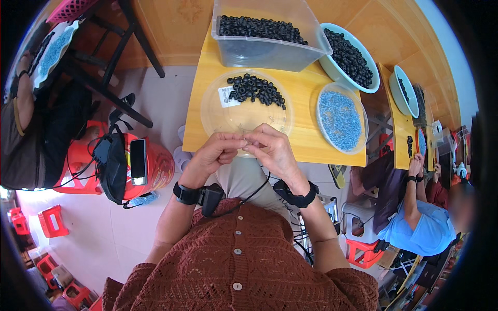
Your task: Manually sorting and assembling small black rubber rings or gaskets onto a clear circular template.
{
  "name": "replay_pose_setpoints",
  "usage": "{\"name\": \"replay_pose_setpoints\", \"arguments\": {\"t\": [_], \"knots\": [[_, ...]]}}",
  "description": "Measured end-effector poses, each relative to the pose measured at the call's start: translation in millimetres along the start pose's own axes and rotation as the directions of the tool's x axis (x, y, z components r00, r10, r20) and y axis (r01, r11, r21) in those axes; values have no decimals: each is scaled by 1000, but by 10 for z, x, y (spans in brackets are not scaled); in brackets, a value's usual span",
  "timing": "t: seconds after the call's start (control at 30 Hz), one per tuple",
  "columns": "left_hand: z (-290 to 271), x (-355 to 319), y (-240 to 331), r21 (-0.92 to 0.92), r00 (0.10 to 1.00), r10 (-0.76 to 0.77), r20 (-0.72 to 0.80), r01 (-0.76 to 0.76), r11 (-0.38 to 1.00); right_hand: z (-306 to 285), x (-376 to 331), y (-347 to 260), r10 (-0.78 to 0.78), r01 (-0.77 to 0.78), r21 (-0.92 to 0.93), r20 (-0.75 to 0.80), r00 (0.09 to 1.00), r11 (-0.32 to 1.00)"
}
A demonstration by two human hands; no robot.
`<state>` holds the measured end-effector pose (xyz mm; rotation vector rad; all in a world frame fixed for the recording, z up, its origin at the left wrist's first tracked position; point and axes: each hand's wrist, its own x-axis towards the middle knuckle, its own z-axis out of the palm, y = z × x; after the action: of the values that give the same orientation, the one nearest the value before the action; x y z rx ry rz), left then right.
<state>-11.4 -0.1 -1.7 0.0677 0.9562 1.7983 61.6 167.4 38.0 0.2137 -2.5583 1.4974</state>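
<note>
My left hand [220, 150] and my right hand [272, 150] meet over the near edge of the yellow table, fingertips pinched together. Whatever sits between the fingers is too small to make out. Just beyond them lies a round clear plastic lid [212, 116], with a heap of small black ring-like parts [254, 89] on its far half. To the right of my right hand stands a round clear tub [365, 124] filled with small light-blue pieces [340, 120]. Both wrists wear black straps.
A clear plastic bin [259, 54] of black parts stands at the table's back, beside a pale-green basin [327, 70] of more. A person in blue [423, 217] works at another table on the right. At left, a red stool [155, 166] carries a phone [138, 161] and black bag.
</note>
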Motion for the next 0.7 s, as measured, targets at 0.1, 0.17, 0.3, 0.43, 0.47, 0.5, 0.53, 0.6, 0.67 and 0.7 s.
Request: {"name": "replay_pose_setpoints", "arguments": {"t": [0.1, 0.17, 0.3, 0.43, 0.47, 0.5, 0.53, 0.6, 0.67, 0.7], "knots": [[-52, -1, 1, 35, 997, -46, 60, 44, 998, -9, -16, -63, 12, -11, -15, 48, 999, 1000], [-48, -4, 3, 74, 996, -84, 30, 82, 994, -12, -29, -99, 5, -3, -34, 51, 999, 999], [-23, -14, -21, 89, 995, -94, -16, 95, 991, -10, -43, -76, -62, 62, -99, 1, 998, 993], [35, -70, -30, 190, 984, -31, -177, 65, 980, -160, -36, 108, -56, 19, -228, -156, 986, 974], [41, -85, -33, 231, 981, 0, -195, 46, 972, -223, -38, 202, -41, -14, -259, -206, 978, 966], [50, -97, -36, 230, 981, 0, -195, 46, 972, -272, -38, 263, -28, -49, -290, -256, 966, 956], [57, -109, -38, 225, 979, 19, -205, 28, 974, -306, -47, 305, -28, -49, -290, -255, 967, 956], [57, -115, -44, 218, 976, 39, -216, 10, 976, -343, -53, 354, 16, -102, -309, -268, 963, 945], [53, -113, -53, 234, 975, 57, -216, -5, 972, -337, -48, 378, -1, -93, -328, -275, 961, 940], [50, -114, -52, 234, 975, 57, -216, -5, 972, -332, -43, 385, -17, -86, -345, -284, 959, 935]]}}
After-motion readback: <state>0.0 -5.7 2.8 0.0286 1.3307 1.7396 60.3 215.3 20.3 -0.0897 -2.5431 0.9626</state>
